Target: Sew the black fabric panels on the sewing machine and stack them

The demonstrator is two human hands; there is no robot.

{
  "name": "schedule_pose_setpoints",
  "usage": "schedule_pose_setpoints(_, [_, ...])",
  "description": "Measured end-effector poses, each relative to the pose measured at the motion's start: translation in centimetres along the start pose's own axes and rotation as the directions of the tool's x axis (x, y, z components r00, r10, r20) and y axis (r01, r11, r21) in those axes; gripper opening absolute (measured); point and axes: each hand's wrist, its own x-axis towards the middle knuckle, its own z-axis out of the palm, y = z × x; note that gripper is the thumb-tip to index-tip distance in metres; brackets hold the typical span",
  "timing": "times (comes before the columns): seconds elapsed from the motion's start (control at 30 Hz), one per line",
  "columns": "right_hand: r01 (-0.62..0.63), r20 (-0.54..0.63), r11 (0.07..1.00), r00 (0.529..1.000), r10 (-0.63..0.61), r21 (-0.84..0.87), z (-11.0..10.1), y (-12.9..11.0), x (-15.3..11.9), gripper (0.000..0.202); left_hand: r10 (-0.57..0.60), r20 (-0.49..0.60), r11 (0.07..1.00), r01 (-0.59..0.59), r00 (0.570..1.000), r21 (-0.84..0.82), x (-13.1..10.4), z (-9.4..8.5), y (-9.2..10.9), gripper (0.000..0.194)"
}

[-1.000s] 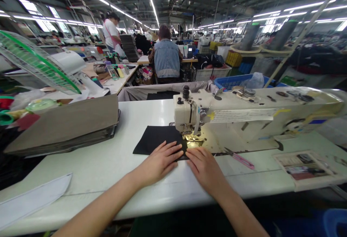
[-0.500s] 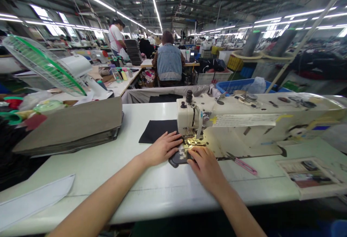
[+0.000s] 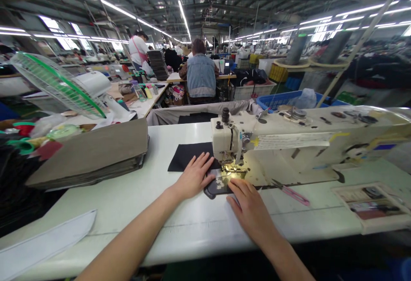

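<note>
A dark fabric piece (image 3: pixel 184 156) lies flat on the table, its right end reaching the needle area of the sewing machine (image 3: pixel 266 137). My left hand (image 3: pixel 195 174) rests on the near edge of this fabric with fingers spread, just left of the presser foot. My right hand (image 3: pixel 247 197) is on the front of the machine bed, its fingers stretched out close to the lit brass-coloured plate (image 3: pixel 234 169). Nothing shows in its grip. Pink-handled thread snips (image 3: pixel 293 193) lie to the right of that hand.
A stack of grey-brown panels (image 3: pixel 93 152) sits at left, with a fan (image 3: pixel 61 86) behind it. A pale curved template (image 3: pixel 48 242) lies front left. At right is a small tray (image 3: pixel 372 208) of tools. Beyond the machine are a blue basket (image 3: pixel 272 101) and a seated person (image 3: pixel 201 75).
My right hand has drawn slightly back from the plate, toward the table's front. My left hand stays on the fabric, its fingers a little more spread. The whole view has shifted slightly.
</note>
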Motion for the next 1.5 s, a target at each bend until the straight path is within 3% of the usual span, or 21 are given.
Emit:
schedule_pose_setpoints(0.1, [-0.011,-0.027,1.000,1.000,0.011,0.009,-0.2,0.4,-0.4,0.026,-0.071,0.006,0.997,0.071,0.997,0.044,0.0,0.2,0.0,0.061])
schedule_pose_setpoints(0.23, [-0.038,-0.062,0.999,0.997,0.038,0.000,-0.5,1.0,-1.1,0.025,-0.077,0.071,0.995,0.072,0.994,0.072,-0.9,-0.7,-0.5,0.050])
schedule_pose_setpoints(0.33, [-0.033,-0.056,0.999,0.998,0.033,0.004,-0.5,1.2,-1.1,0.026,-0.080,0.096,0.991,0.069,0.992,0.112,-1.9,-1.7,-0.7,0.052])
schedule_pose_setpoints(0.43, [-0.024,-0.052,1.000,0.998,0.025,0.008,-0.5,1.1,-1.0,0.026,-0.072,0.053,0.992,0.066,0.996,0.109,-2.4,-2.5,-0.7,0.045])
schedule_pose_setpoints(0.5, [-0.018,-0.051,1.000,0.999,0.019,0.012,-0.5,1.1,-1.0,0.027,-0.135,-0.080,0.991,0.133,0.988,-0.021,-2.4,-2.9,-0.8,0.033])
schedule_pose_setpoints(0.53, [-0.016,-0.052,1.000,0.999,0.016,0.015,-0.5,1.1,-1.0,0.027,-0.220,-0.195,0.972,0.197,0.956,-0.131,-2.3,-3.1,-1.0,0.030])
schedule_pose_setpoints(0.57, [-0.015,-0.052,1.000,0.999,0.016,0.018,-0.5,1.1,-1.0,0.027,-0.337,-0.326,0.930,0.258,0.883,-0.261,-2.3,-3.3,-1.3,0.031])
schedule_pose_setpoints(0.63, [-0.017,-0.055,1.000,0.998,0.018,0.025,-0.5,1.2,-1.1,0.027,-0.555,-0.531,0.817,0.299,0.641,-0.493,-2.4,-3.4,-2.2,0.038])
schedule_pose_setpoints(0.67, [-0.018,-0.056,0.999,0.998,0.020,0.030,-0.5,1.2,-1.1,0.026,-0.606,-0.585,0.786,0.294,0.538,-0.544,-2.5,-3.4,-2.7,0.044])
schedule_pose_setpoints(0.7, [-0.019,-0.057,0.999,0.998,0.021,0.035,-0.5,1.3,-1.0,0.026,-0.612,-0.621,0.787,0.292,0.490,-0.544,-2.8,-3.2,-3.2,0.054])
schedule_pose_setpoints(0.73, [-0.022,-0.058,0.999,0.998,0.024,0.041,-0.6,1.3,-1.0,0.026,-0.575,-0.641,0.816,0.296,0.509,-0.496,-3.2,-3.0,-3.4,0.065])
schedule_pose_setpoints(0.77, [-0.025,-0.060,0.999,0.998,0.028,0.047,-0.6,1.2,-0.9,0.025,-0.501,-0.634,0.864,0.290,0.590,-0.412,-3.7,-2.6,-3.5,0.072])
schedule_pose_setpoints(0.83, [-0.035,-0.073,0.997,0.997,0.040,0.064,-0.7,0.8,-0.6,0.025,-0.268,-0.496,0.960,0.183,0.826,-0.213,-4.9,-1.9,-2.8,0.073])
schedule_pose_setpoints(0.87, [-0.041,-0.084,0.996,0.995,0.047,0.076,-0.8,0.5,-0.4,0.025,-0.145,-0.382,0.985,0.098,0.913,-0.141,-5.4,-1.7,-2.1,0.069])
schedule_pose_setpoints(0.9, [-0.042,-0.092,0.995,0.994,0.050,0.091,-0.9,0.1,-0.2,0.026,-0.047,-0.267,0.995,0.022,0.963,-0.094,-6.0,-1.7,-1.2,0.065])
schedule_pose_setpoints(0.93, [-0.037,-0.090,0.994,0.995,0.046,0.108,-0.9,-0.3,0.1,0.028,0.012,-0.171,0.998,-0.022,0.985,-0.060,-6.4,-1.9,-0.2,0.061])
schedule_pose_setpoints(1.03, [-0.002,-0.026,0.990,1.000,0.006,0.141,-0.9,-1.4,0.6,0.033,0.001,-0.012,1.000,0.000,1.000,0.027,-6.8,-3.1,2.8,0.038])
schedule_pose_setpoints(1.1, [0.013,0.031,0.991,0.999,-0.017,0.133,-0.6,-1.6,0.8,0.033,-0.021,0.033,0.998,0.019,0.999,0.056,-6.4,-3.7,4.0,0.018])
schedule_pose_setpoints(1.13, [0.019,0.055,0.992,0.998,-0.026,0.125,-0.5,-1.5,0.9,0.033,-0.006,0.036,0.999,0.004,0.999,0.050,-6.1,-3.7,4.2,0.018])
schedule_pose_setpoints(1.3, [0.074,0.110,0.992,0.990,-0.085,0.100,-0.3,-0.1,1.1,0.035,0.192,0.016,0.975,-0.188,0.981,-0.120,-4.3,-1.5,3.5,0.055])
schedule_pose_setpoints(1.5, [0.071,0.070,0.994,0.995,-0.077,0.083,-0.5,0.2,1.3,0.032,0.251,0.056,0.955,-0.238,0.966,-0.177,-3.1,-1.0,2.4,0.059])
